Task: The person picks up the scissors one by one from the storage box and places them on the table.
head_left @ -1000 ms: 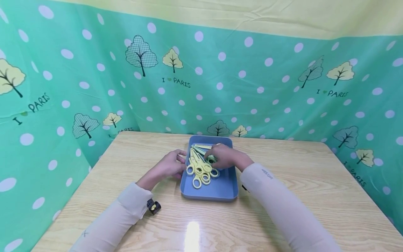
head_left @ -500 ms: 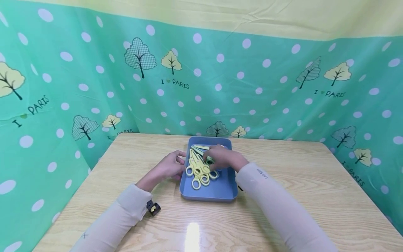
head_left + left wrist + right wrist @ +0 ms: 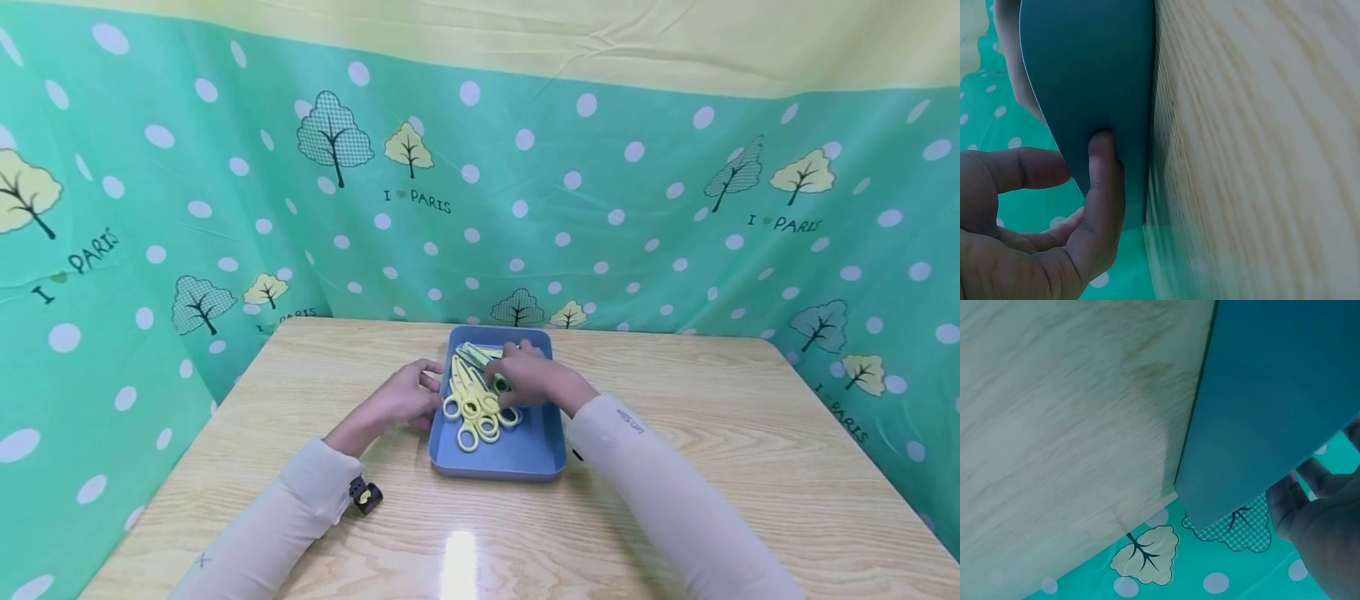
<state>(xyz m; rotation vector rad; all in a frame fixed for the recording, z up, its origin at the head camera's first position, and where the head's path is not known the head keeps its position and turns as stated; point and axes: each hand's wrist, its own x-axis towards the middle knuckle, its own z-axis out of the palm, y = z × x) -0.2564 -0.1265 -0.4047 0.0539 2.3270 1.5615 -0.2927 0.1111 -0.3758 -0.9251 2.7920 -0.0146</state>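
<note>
A blue tray [image 3: 517, 454] lies on the table, holding several scissors. My left hand [image 3: 408, 396] grips the tray's left wall. In the left wrist view, its thumb [image 3: 1104, 187] presses the wall's outer face while another finger reaches the rim. My right hand [image 3: 532, 379] is inside the tray, holding green-handled scissors [image 3: 501, 384] whose blades point to the far left. Yellow scissors [image 3: 472, 407] lie in an overlapping pile beside them, handles toward me. In the right wrist view, the tray's wall hides most of the right hand's fingers.
The wooden table [image 3: 712, 433] extends on both sides of the tray. A green dotted curtain [image 3: 480, 217] hangs behind the table and along its sides. A small dark device [image 3: 366, 495] sits at the left sleeve's cuff.
The blades of the green-handled scissors have shifted slightly under my right hand and now look closer together. My left hand stays at the tray wall.
</note>
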